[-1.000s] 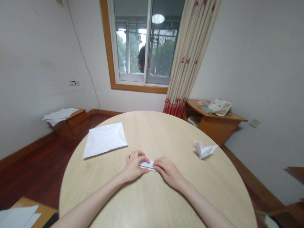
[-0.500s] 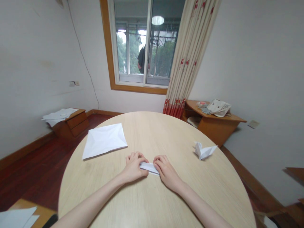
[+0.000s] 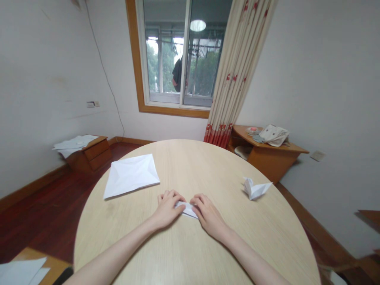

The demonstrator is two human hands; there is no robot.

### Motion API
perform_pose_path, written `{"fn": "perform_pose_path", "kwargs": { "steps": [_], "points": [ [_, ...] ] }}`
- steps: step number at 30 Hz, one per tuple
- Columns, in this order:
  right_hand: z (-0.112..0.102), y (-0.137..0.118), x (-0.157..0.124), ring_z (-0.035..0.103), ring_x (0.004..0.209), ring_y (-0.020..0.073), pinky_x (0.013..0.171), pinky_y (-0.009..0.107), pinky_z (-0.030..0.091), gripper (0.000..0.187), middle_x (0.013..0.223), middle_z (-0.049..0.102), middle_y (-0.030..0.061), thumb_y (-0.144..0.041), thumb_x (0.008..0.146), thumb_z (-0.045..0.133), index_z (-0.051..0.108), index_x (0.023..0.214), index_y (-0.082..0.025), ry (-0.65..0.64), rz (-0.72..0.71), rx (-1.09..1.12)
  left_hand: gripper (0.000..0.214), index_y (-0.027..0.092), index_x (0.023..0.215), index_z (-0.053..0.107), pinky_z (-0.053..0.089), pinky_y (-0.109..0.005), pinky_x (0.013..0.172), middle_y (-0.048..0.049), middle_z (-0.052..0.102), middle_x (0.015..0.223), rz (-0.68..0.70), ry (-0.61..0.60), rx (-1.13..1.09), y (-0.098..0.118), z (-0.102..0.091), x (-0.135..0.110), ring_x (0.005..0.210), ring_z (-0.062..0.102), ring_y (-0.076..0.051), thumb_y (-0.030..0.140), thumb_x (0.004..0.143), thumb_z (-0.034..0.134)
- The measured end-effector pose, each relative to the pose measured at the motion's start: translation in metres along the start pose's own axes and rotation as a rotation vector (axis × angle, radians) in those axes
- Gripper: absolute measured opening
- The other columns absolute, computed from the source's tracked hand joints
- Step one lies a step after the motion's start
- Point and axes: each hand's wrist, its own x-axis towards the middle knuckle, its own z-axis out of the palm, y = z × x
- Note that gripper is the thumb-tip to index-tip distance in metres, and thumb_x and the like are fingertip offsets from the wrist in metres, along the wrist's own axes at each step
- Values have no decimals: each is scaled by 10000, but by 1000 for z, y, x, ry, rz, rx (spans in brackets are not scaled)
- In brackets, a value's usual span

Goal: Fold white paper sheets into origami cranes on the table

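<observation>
A small folded piece of white paper point(image 3: 189, 210) lies near the middle of the round table, between my hands. My left hand point(image 3: 170, 208) grips its left end, thumb on top and fingers curled at the far edge. At the right end, my right hand point(image 3: 207, 213) holds the paper with bent fingers, and the thumb is partly hidden. Both ends of the paper are covered by fingers. To the right stands a folded white paper figure point(image 3: 255, 189) with pointed, wing-like parts, apart from my hands.
White paper sheets point(image 3: 133, 175) lie stacked at the table's left. The round wooden table point(image 3: 190, 257) has a curved edge. Behind it are a low drawer cabinet point(image 3: 96, 153), a corner desk point(image 3: 267, 158) with a bag, and a curtain point(image 3: 234, 79) beside the window.
My left thumb has moved up from the paper's near edge onto its top, and the strip now looks flatter. The right fingers have shifted slightly. The other papers stay put.
</observation>
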Motion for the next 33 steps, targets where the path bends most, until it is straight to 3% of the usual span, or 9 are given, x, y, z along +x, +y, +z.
{"fn": "perform_pose_path", "kwargs": {
  "steps": [6,16,24,33],
  "points": [
    [-3,-1,-1,542,982,225,852,396,477,247,1077,557,92,-108,899,431,555,1079,-224,-13,-31,-31,186,231,993,492,294,-375,848,2,610,984,-4,36,-50,-1,0,-1,965,494,-211,165,819,495],
    [2,9,-3,544,1071,232,902,429,464,283,1151,591,88,-128,902,475,644,1093,-252,-4,-46,-70,103,271,935,613,247,-417,906,-14,537,1089,23,37,10,-5,1,1,1108,451,-236,223,859,565],
    [-4,6,-2,521,1101,223,932,415,440,259,1175,621,72,-225,904,549,654,1138,-258,-86,-10,-72,205,286,930,664,250,-419,897,-22,548,1108,29,10,31,-10,-3,4,1092,462,-264,369,752,721],
    [-15,-3,0,474,1124,247,958,430,411,211,1192,616,64,-230,901,543,719,1016,-247,-131,-23,-94,142,308,945,664,248,-425,895,-22,535,1114,73,87,84,-8,2,2,1093,453,-253,255,814,676]
  ]
}}
